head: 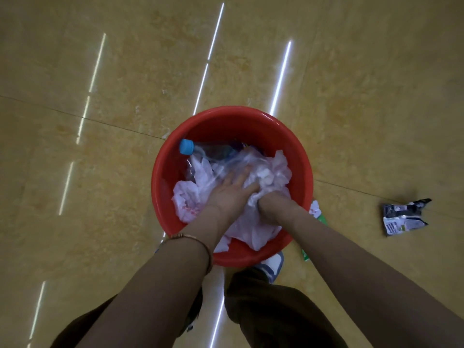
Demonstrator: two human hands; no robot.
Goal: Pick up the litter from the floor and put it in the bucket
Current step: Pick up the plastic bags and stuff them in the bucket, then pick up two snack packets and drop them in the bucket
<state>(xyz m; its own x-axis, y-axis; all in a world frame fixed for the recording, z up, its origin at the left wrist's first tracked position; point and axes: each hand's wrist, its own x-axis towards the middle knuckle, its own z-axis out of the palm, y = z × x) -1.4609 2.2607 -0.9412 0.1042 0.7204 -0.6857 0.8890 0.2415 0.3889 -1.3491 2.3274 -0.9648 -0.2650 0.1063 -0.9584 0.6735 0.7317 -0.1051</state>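
Litter [263, 177] seemingly being packed down in bucket [226, 124]; left hand [231, 194] presses flat, fingers straight; right hand [272, 205] fingers buried, unclear; next, wrapper [404, 217] needs reaching.

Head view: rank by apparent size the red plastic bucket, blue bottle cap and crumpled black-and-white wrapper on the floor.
Largest: red plastic bucket
Then: crumpled black-and-white wrapper
Smallest: blue bottle cap

We can read nothing — the black-and-white wrapper [404, 217] on the floor [100, 172] carries print (too small to make out), the green packet [319, 213] beside the bucket [226, 121] a blurred label, the crumpled paper [187, 207] faint red marks.
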